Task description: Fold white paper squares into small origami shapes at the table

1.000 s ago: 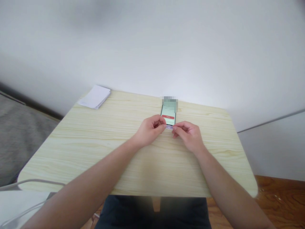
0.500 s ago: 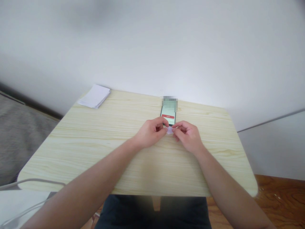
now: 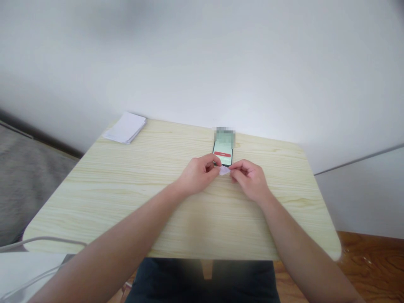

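Observation:
Between my fingertips is a small piece of white paper (image 3: 224, 170), which looks folded. My left hand (image 3: 202, 171) pinches its left side between thumb and index finger. On the right side, my right hand (image 3: 248, 176) pinches it the same way. Just beyond the paper lies a phone (image 3: 222, 153) with a lit pale green screen and a red bar; its upper part is blurred out. My left fingers cover the phone's lower left corner. The paper's exact folds are too small to make out.
A pale wood-grain table (image 3: 151, 160) stands against a white wall (image 3: 202, 63). At its far left corner lies a stack of white paper sheets (image 3: 126, 127). A cable (image 3: 47, 238) runs by the near left corner, above a white surface (image 3: 28, 271).
Both hands stay nearly in place. The fingertips have drawn slightly apart, and more of the small paper shows between them, at a changed angle.

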